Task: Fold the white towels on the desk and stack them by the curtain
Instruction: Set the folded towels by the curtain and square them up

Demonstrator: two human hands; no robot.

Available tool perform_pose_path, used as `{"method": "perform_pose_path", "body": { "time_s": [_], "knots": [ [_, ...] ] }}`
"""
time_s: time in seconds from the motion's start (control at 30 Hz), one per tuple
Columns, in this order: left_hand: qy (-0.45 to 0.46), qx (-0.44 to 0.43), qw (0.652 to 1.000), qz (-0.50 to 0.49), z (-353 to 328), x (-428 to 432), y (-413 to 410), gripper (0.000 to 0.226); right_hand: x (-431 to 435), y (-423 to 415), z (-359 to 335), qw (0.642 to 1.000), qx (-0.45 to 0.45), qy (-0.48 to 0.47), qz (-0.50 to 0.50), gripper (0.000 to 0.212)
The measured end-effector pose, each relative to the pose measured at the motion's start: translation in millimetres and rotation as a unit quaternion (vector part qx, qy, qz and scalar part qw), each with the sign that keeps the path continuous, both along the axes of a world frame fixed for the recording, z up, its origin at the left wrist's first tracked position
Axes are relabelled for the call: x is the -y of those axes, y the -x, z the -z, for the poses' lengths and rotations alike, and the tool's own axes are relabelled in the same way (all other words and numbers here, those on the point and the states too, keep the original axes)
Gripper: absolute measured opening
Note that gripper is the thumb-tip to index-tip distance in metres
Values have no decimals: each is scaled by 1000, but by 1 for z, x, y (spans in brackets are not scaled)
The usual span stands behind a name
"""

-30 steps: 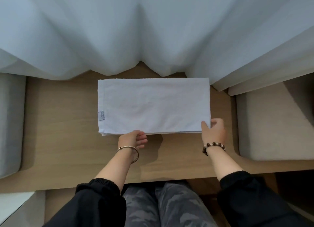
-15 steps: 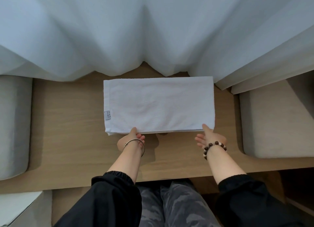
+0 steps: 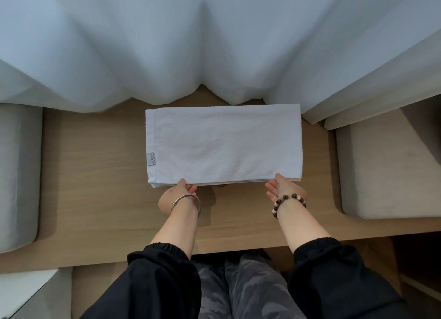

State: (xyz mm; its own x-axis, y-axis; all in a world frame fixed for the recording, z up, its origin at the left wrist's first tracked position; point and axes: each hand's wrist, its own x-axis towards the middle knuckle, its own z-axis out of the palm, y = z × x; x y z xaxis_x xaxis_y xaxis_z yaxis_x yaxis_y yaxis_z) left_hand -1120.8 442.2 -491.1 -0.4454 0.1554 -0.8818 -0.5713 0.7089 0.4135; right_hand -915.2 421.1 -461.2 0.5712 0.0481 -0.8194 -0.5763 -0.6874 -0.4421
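- Two hands meet the near edge of the folded white towels (image 3: 223, 145): the left hand (image 3: 175, 197) at the near-left corner, thumb on top and fingers tucked below; the right hand (image 3: 285, 189) near the near-right corner, palm turned up and fingers flat, slipping beneath the edge.
- Neither hand closes tightly; both are loosely spread, cradling the pile's edge rather than pinching it. How far the fingers reach underneath cannot be told.
- Beyond the hands the pile lies flat on the desk (image 3: 95, 180), its far edge just short of the curtain (image 3: 214, 44) hem, a small label (image 3: 150, 158) showing ahead of the left hand.
- Several layers show as thin lines along the near edge, so this looks like a stack, not a single towel.
- Risk: pushing from the near edge alone could shear the upper layers forward and skew the pile.
- Risk: lifting with only fingertips below may let the middle sag and the folds open.
- Risk: a further shove could run the far edge under the curtain and drag the fabric.
- Compared with a second ago, the right hand has turned from resting atop the corner to palm-up at the edge, and the pile sits nearer the curtain.
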Motion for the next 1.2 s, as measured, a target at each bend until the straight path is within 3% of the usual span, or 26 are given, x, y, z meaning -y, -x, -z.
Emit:
{"method": "perform_pose_path", "body": {
  "time_s": [0.3, 0.6, 0.73, 0.87, 1.0, 1.1, 1.2],
  "knots": [
    [0, 14, 999, -47, 2, 0, -4, 20, -5, 8, 5, 999, -34, -4, 33, 22],
    [-6, 71, 997, -6, -5, -4, -10, 11, -6, 8, 14, 993, -109, -36, 7, 9],
    [-44, 136, 989, 29, -3, 4, 4, 26, -2, 8, 18, 981, -134, -100, 104, 13],
    [-88, 181, 979, 35, 0, 15, 16, 19, 6, 7, 19, 968, -154, -149, 129, 12],
    [-67, 133, 983, 112, 5, 20, 20, 7, 8, 1, 24, 976, -141, -129, 108, 14],
    [-65, 96, 985, 130, 8, 18, 17, 12, 5, -1, 25, 980, -130, -118, 99, 4],
    [-62, 93, 986, 124, 10, 17, 17, 15, 5, -7, 25, 976, -116, -129, 129, 18]
  ]
}}
